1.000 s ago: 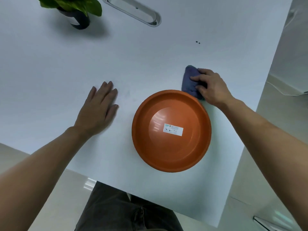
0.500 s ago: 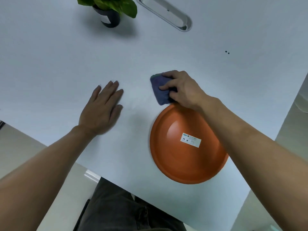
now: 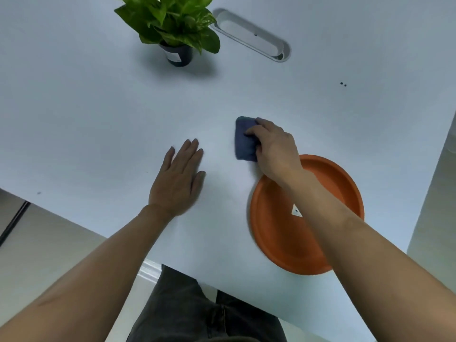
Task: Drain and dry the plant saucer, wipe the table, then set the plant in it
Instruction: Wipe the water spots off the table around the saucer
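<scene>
The right hand (image 3: 274,149) is pinching the blue cloth (image 3: 244,141) against the bench (image 3: 98,107), its grip holding the cloth. The orange saucer (image 3: 278,230) is lying just behind that grip. The left hand (image 3: 177,178) is resting flat beside it, grip wide.

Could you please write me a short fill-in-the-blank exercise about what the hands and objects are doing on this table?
1. The right hand grips a blue ____.
2. The left hand rests flat on the ____.
3. The orange saucer holds no ____.
4. The potted plant stands beside an oval ____ in the tabletop.

Missing words: cloth; table; plant; slot
</scene>
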